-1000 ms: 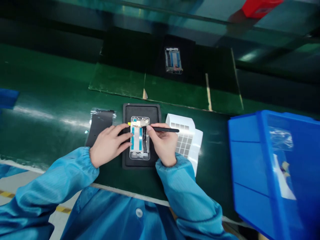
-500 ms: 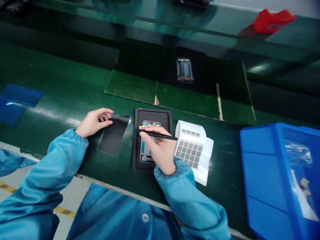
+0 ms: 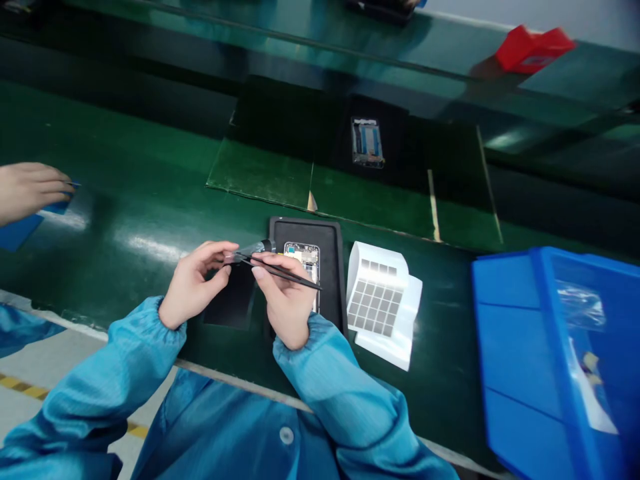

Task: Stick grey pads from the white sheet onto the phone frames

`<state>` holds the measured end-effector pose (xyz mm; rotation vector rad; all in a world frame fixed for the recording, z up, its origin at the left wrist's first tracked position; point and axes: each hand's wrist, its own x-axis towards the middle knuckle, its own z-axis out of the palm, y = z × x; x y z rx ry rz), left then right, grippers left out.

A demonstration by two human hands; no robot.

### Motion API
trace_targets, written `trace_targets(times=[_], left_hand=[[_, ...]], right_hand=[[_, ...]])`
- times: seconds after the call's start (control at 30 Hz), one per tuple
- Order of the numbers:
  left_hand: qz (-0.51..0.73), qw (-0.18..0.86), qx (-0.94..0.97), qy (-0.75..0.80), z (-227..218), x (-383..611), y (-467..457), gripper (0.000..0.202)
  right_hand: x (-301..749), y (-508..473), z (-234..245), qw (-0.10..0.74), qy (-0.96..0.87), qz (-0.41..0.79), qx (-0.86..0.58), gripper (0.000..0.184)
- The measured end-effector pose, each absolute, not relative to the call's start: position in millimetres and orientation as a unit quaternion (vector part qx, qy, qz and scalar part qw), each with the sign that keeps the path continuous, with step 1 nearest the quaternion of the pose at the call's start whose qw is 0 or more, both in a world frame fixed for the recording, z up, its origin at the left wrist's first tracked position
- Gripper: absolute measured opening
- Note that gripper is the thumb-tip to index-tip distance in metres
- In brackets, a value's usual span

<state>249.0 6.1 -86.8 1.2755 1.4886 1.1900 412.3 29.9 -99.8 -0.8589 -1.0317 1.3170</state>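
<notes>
Dim overall, greenish cast. Near side of the counter (image 3: 125,200) better lit; far edge sinks toward black. On the board (image 3: 260,167), front strip shows green, back half lost in deep shadow; the far phone (image 3: 367,143) there reads dull, murky. White glare streak toward the counter's left end, looks like overhead light. Brightest: the sheet (image 3: 377,303), shiny at its curl. Soft sheen on the sleeves (image 3: 340,380) by the near edge; glints along the film (image 3: 254,251). At right end, the blue bin (image 3: 510,347) is soft, stretched wide. Toward the far side, the red bin (image 3: 535,50) looks smeared. Fine parts in the near phone (image 3: 303,255) too small to read.
</notes>
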Motion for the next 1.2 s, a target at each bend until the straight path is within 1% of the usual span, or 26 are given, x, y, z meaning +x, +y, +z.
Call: trace_targets(times=[0.17,0.27,0.33,0.5,0.6,0.83,1.2], left_hand=[[0.484,0.406,0.477,0.611,-91,259,5,0.028],[0.506,0.396,0.444,0.625,-95,262,8,0.032],[0.496,0.407,0.436,0.632,-98,262,11,0.035],[0.466,0.433,0.437,0.635,-97,259,12,0.034],[0.471,0.395,0.446,0.650,-94,263,6,0.032],[0.494,0.288,0.485,0.662,-94,277,-6,0.020],[0.488,0.236,0.513,0.666,-94,280,-7,0.017]], right_hand=[[412,30,-104,0.580,-0.447,0.560,-0.387,0.014],[411,30,-104,0.591,-0.431,0.563,-0.385,0.014],[410,30,-105,0.593,-0.418,0.566,-0.392,0.014],[408,30,-109,0.590,-0.409,0.563,-0.410,0.017],[409,28,-110,0.597,-0.400,0.567,-0.401,0.016],[412,17,-108,0.604,-0.383,0.563,-0.415,0.018],[414,13,-107,0.603,-0.376,0.568,-0.415,0.016]])
